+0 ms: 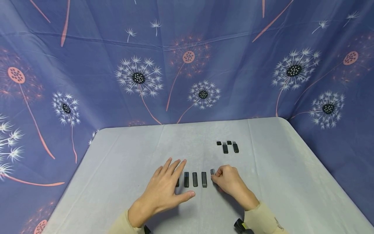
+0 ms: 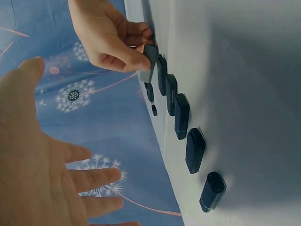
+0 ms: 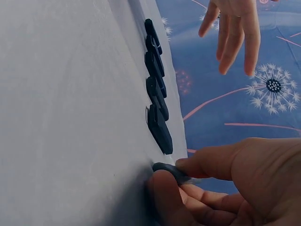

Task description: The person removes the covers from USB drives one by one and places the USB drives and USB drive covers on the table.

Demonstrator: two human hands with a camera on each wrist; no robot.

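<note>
While the left hand (image 1: 165, 188) was spread, the grey stick (image 1: 212, 171) was pinched beside the dark sticks (image 1: 204, 179) by the right hand (image 1: 230, 182).

Blue fabric backdrop (image 1: 239, 65), printed with white and coral dandelions (image 1: 138, 78), fills upper frame and both sides; pale grey table (image 1: 277, 169), rounded far corners, across lower centre.

The left hand (image 1: 166, 189) spreads straight fingers, thumb apart, while the right hand (image 1: 230, 180) pinches, fingers curled.

the left hand (image 1: 165, 190) likely blocks the leftmost stick (image 2: 213, 191) from above.
</note>
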